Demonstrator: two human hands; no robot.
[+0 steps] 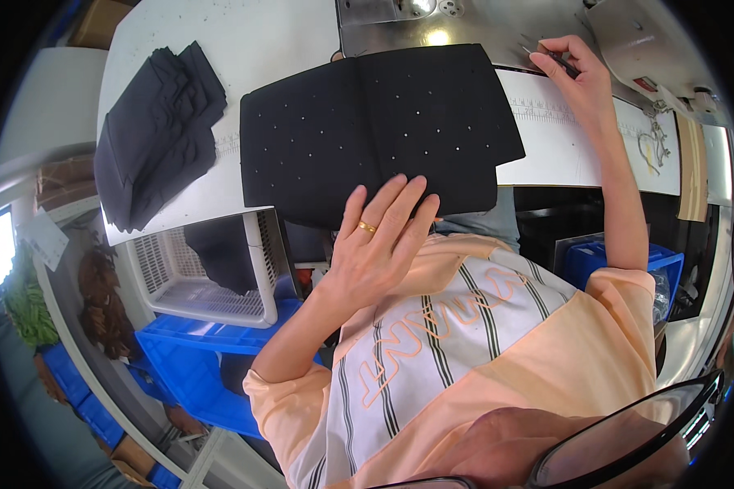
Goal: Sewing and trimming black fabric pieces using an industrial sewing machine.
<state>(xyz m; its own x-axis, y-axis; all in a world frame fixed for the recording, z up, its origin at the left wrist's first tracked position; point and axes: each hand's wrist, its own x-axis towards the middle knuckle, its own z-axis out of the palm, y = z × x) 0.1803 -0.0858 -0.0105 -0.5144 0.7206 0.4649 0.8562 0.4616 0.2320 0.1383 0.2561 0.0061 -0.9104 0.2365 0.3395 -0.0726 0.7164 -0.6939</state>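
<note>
A black fabric panel (pixel 432 90) lies over the front of the white worktable, dotted with small bright spots and marked by a faint line down its middle. My left hand (pixel 375 236) rests flat on its near edge, fingers stretched out and a gold ring on one finger. Off to the right, above the ruled strip of the table, my right hand (pixel 575 69) is closed on a slim dark tool (pixel 564 67) with thin pointed metal tips; its exact kind is unclear. The tips are apart from the panel, near the metal plate.
A stack of black fabric pieces (pixel 159 138) sits on the white table (pixel 261 41) at left. Beyond the panel is a metal machine bed (pixel 481 24). Below stand a white plastic basket (pixel 265 285) and blue crates (pixel 179 350). A tangled cord (pixel 652 147) lies at right.
</note>
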